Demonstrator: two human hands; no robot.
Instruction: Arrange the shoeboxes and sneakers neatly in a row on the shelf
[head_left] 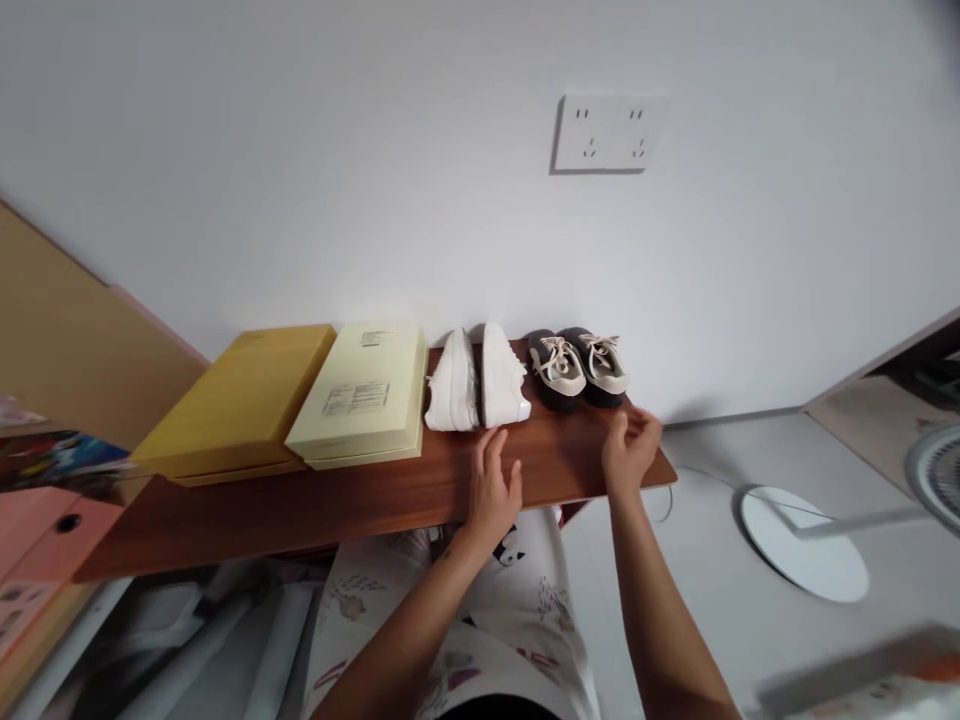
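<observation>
your left hand (493,492) with fingers apart, near ends of the white sneakers (454,385) just beyond, your right hand (630,452) loosely curled, near the grey-and-cream lace-up sneakers (556,366), both pairs on the brown wood-grain shelf (420,492)

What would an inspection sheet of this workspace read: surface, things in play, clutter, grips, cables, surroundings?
Surface: brown board against the wall.
Things in play: white shoes side by side; dark-and-beige shoes to their right, laces on top.
Clutter: yellow box and pale box left of the shoes; pink container at lower left.
Left grip: open, empty, at the white shoes' near end; contact unclear.
Right grip: empty, fingers loosely bent, by the board's right end.
Cables: thin line across the round white base, possibly a cable.
Surroundings: wall socket plate, nothing plugged in; grey floor.
</observation>
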